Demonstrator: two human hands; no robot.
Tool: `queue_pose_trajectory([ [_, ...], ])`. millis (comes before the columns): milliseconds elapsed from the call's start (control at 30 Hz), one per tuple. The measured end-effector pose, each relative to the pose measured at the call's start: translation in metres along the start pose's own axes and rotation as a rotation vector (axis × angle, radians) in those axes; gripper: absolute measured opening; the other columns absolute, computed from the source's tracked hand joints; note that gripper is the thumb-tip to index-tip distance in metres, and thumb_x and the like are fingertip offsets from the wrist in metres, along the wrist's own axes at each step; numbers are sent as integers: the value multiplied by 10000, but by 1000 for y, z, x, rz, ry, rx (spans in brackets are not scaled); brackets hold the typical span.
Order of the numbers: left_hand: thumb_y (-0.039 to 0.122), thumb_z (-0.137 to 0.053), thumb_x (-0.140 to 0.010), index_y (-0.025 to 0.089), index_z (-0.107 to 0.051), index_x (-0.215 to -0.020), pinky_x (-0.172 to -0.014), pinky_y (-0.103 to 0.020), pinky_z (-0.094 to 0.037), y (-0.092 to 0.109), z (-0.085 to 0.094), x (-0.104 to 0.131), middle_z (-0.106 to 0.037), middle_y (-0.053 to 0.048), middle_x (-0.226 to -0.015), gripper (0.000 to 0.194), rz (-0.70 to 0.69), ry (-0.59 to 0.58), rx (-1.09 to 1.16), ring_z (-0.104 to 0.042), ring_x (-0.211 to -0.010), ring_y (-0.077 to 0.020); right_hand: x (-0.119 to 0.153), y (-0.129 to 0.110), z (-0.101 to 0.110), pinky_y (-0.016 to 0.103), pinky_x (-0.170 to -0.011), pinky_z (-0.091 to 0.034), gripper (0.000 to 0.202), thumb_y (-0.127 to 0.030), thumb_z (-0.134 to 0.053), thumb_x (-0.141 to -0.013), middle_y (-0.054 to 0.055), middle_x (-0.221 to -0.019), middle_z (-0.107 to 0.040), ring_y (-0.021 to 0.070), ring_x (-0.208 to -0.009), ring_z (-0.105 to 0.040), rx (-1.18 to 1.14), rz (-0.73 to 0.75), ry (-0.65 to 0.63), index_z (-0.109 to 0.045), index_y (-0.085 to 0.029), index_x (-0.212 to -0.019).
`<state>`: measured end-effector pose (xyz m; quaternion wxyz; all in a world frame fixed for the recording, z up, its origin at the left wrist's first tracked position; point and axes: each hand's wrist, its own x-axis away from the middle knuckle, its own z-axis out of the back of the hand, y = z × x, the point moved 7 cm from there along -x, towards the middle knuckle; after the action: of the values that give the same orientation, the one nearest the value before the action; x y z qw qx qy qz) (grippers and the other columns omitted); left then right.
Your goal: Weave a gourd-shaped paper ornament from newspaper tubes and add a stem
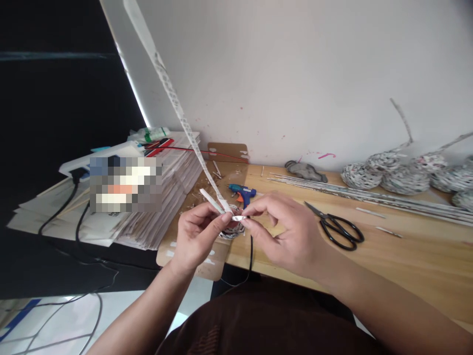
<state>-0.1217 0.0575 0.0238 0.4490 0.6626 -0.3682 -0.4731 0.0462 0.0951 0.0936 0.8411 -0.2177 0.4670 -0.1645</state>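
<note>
A long printed paper strip (177, 106) rises up and to the left from between my hands, its lower end folded at the fingertips. My left hand (199, 231) pinches the strip near the fold, where a short white end sticks out to the upper left. Thumb and index finger of my right hand (281, 227) close on the folded tip, just right of the left thumb. Partly hidden behind the hands is a small woven paper piece (232, 231). Just beyond them a blue glue gun (242, 192) lies on the table.
Black-handled scissors (338, 229) lie right of my right hand on the wooden table (414, 261). Thin paper rods (369, 197), a grey glove (305, 171) and woven paper balls (406, 175) are behind. Stacked paper (166, 197) with cables stands left.
</note>
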Motion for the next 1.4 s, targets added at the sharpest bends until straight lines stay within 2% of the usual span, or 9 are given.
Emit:
queue_pose_trajectory([
  [167,236,-746,-851,182,-780,-916,-738,-303,-630,1,0,1,-778,-48,-822,91,-5,-9,-38,-741,-749,-194,3,19,-10,235,-483,-389,70,-214,-663,-887,-20,-730,-701,87,-527,-472,-163,-323,-130,-732,-211,-881],
  [267,222,-743,-854,183,-776,-893,-721,-276,-618,6,0,2,-772,-38,-803,64,-46,9,-86,-733,-728,-176,6,23,-13,217,-429,-329,104,-211,-638,-884,-23,-692,-672,74,-490,-422,-251,-440,-161,-742,-207,-895],
  [600,127,-718,-845,203,-775,-1031,-871,-348,-593,24,-4,12,-778,-76,-1003,208,-318,28,-471,-737,-930,-229,5,17,-9,203,-476,-357,52,-132,-665,-814,-32,-695,-656,56,-519,-447,-222,-440,-111,-699,-167,-834],
  [800,102,-726,-825,218,-776,-990,-798,-294,-597,27,-5,12,-791,-49,-989,208,-382,28,-543,-744,-876,-196,9,27,-15,206,-506,-393,145,-314,-674,-881,-17,-717,-652,84,-589,-527,-375,-530,-125,-678,-178,-833],
  [933,162,-732,-838,224,-789,-987,-840,-313,-614,25,2,10,-800,-47,-1030,171,-296,71,-493,-763,-910,-215,15,65,-9,223,-530,-421,221,-399,-664,-878,-2,-745,-675,102,-598,-553,-351,-605,-75,-672,-181,-845],
  [1000,202,-753,-826,229,-797,-941,-842,-298,-620,27,9,10,-806,-28,-999,126,-260,174,-484,-767,-900,-207,23,97,1,232,-573,-453,223,-393,-639,-885,4,-744,-697,116,-629,-599,-205,-628,-78,-676,-184,-815],
  [1167,302,-821,-751,226,-798,-863,-768,-291,-651,31,26,13,-811,-2,-879,137,-176,388,-490,-773,-790,-196,57,182,49,264,-622,-485,157,-256,-601,-867,44,-755,-756,164,-666,-673,228,-796,-77,-727,-169,-829],
  [1300,318,-805,-772,285,-798,-864,-751,-336,-670,31,29,12,-812,-1,-905,98,-164,386,-535,-776,-825,-238,72,219,86,318,-758,-508,198,-169,-573,-842,95,-874,-781,216,-785,-700,448,-816,-63,-762,-147,-897],
  [1400,330,-806,-767,301,-800,-859,-782,-362,-675,29,26,12,-812,-10,-910,97,-134,382,-545,-776,-850,-260,69,236,94,337,-875,-484,267,-108,-542,-839,112,-977,-779,245,-924,-693,567,-776,-122,-773,-151,-967],
])
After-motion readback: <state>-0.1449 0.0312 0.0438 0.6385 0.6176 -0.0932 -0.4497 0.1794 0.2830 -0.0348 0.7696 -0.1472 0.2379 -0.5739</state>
